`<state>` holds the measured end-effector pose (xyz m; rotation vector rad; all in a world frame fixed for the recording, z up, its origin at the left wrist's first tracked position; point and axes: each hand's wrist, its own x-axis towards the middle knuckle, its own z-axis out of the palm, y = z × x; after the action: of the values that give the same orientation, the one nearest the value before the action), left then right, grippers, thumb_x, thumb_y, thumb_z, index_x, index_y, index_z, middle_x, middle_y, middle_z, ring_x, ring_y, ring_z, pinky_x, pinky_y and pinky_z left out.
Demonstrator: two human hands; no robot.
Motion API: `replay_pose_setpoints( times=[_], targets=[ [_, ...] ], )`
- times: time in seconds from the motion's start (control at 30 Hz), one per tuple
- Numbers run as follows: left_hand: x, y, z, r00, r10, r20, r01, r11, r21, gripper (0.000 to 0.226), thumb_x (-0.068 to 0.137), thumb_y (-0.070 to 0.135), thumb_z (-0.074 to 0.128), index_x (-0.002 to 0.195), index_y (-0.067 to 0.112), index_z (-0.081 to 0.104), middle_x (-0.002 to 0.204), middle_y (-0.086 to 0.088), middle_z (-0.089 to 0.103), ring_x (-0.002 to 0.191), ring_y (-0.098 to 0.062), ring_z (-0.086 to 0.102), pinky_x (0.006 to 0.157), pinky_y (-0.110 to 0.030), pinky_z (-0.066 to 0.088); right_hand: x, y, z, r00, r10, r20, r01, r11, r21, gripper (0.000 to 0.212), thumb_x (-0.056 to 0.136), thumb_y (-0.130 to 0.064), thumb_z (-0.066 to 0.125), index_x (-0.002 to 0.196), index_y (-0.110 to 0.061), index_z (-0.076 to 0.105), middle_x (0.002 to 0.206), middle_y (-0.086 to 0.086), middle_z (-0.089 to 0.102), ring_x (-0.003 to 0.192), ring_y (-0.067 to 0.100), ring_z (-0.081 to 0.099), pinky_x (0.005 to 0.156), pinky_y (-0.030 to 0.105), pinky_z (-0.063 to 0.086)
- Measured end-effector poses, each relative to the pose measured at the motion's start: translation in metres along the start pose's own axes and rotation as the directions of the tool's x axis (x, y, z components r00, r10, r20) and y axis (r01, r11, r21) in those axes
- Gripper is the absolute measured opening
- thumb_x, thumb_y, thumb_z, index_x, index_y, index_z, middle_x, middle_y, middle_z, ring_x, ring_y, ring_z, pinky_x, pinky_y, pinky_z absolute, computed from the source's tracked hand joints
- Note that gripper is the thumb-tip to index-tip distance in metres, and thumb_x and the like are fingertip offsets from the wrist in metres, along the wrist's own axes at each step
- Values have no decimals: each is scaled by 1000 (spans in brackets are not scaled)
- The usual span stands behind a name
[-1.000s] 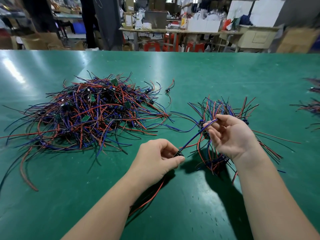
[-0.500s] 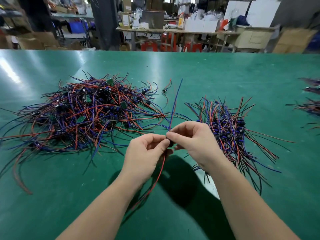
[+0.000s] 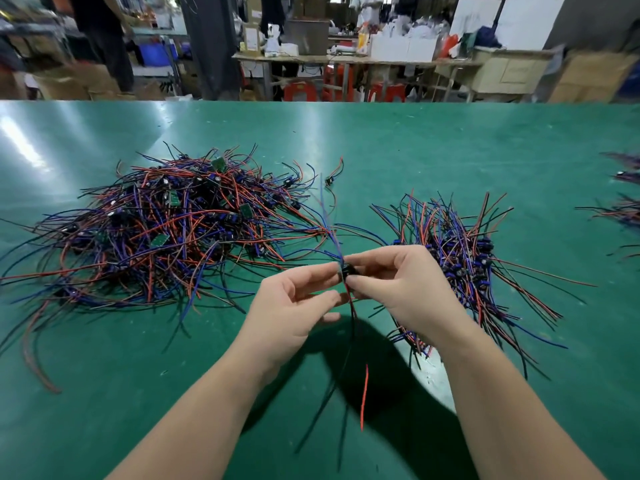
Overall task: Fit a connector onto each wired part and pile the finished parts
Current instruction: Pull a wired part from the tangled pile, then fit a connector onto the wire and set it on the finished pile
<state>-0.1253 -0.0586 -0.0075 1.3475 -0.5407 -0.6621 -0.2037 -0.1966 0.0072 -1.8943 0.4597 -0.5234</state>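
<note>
Head view: connector fit in progress, part held between both hands

Wired part (image 3: 347, 271) is in the air over the green table (image 3: 433, 150), in the gap between the two piles. It has a small black body. Blue wires (image 3: 327, 216) run up and away from it; a red wire (image 3: 363, 400) and a black wire (image 3: 349, 341) hang down. The connector is too small to tell apart from the body, so I can't say if it's seated.

Right hand (image 3: 405, 289) pinches the black body between thumb and forefinger, other fingers curled in. Left hand (image 3: 291, 313) pinches from the opposite side, forefinger high and thumb low by the red wire, remaining fingers loosely curled.

My read: this is the fitting step, not piling yet. Next move needs a straight push, with the wires kept out of the joint. Then the part goes on the finished pile.

Big tangled pile (image 3: 166, 230) sits left, with small green boards in it. A tidier pile (image 3: 460, 258) lies just right of the right hand. That one is probably the finished stock, but it's a guess. More wire bundles (image 3: 623, 211) lie at the far right edge.
</note>
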Motion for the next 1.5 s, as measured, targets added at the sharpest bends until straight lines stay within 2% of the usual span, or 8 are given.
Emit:
replay_pose_setpoints(
  times=[0.23, 0.37, 0.6, 0.77, 0.9, 1.07, 1.27, 1.5],
  targets=[
    [13, 17, -61, 758, 468, -454, 105, 599, 794, 28, 83, 11, 60, 100, 30, 71, 107, 3, 71, 72, -24, 61, 72, -34, 50, 8, 8, -74, 782, -98, -616, -153, 927, -341, 22, 72, -9, 66, 85, -22, 76, 76, -3, 73, 76, 15, 69, 82, 30, 54],
    [20, 8, -85, 765, 367, -530, 371, 421, 828, 36, 83, 18, 59, 118, 27, 62, 134, -7, 52, 122, -34, 41, 102, -47, 32, 9, 29, -113, 635, -26, -772, -407, 838, -363, 28, 75, -4, 62, 100, -7, 74, 94, 16, 73, 94, 29, 66, 88, 30, 46],
    [25, -3, -87, 815, 246, -525, 457, 285, 843, 37, 88, 21, 57, 125, 29, 56, 121, -8, 57, 114, -35, 45, 98, -47, 33, 14, 52, -117, 673, 260, -693, -656, 644, -395, 20, 77, 4, 60, 87, -5, 75, 89, 23, 68, 85, 37, 59, 77, 33, 48],
    [25, -1, -85, 776, 390, -496, 378, 342, 860, 20, 93, 31, 53, 101, 37, 70, 80, 10, 67, 98, -24, 53, 86, -38, 24, 12, 42, -105, 690, 150, -708, -594, 676, -436, 21, 79, -9, 58, 92, -8, 74, 89, 23, 68, 88, 38, 59, 82, 39, 49],
    [21, 7, -74, 708, 568, -420, -56, 638, 768, 15, 88, 20, 66, 89, 35, 70, 72, 19, 64, 74, -5, 60, 81, -30, 42, 13, 21, -74, 712, -71, -699, -317, 856, -410, 23, 79, -10, 58, 93, -15, 75, 88, 11, 71, 82, 30, 63, 77, 32, 48],
    [14, 15, -40, 845, 425, -324, -359, 901, 243, 26, 82, -1, 69, 94, 21, 63, 78, 3, 68, 69, -8, 68, 70, -17, 53, 6, 0, -19, 992, 117, -51, -117, 993, 8, 16, 86, -3, 63, 96, -12, 73, 77, 2, 74, 62, 13, 67, 65, 25, 55],
    [3, 9, -15, 954, 300, -6, -300, 953, 50, 22, 82, -8, 63, 91, 11, 67, 77, 5, 74, 66, -11, 70, 67, -16, 53, 3, -8, 11, 972, 60, 226, -201, 712, 673, 32, 75, -18, 61, 105, -7, 66, 98, 7, 72, 65, 10, 61, 55, 16, 46],
    [0, 9, -11, 984, 171, 44, -164, 978, -127, 23, 72, 10, 65, 94, 7, 67, 78, -2, 73, 65, -14, 70, 65, -20, 55, 2, -13, 17, 966, 152, 209, -258, 521, 814, 32, 76, -30, 59, 97, -6, 67, 90, 7, 73, 63, 8, 63, 50, 14, 48]
  ],
)
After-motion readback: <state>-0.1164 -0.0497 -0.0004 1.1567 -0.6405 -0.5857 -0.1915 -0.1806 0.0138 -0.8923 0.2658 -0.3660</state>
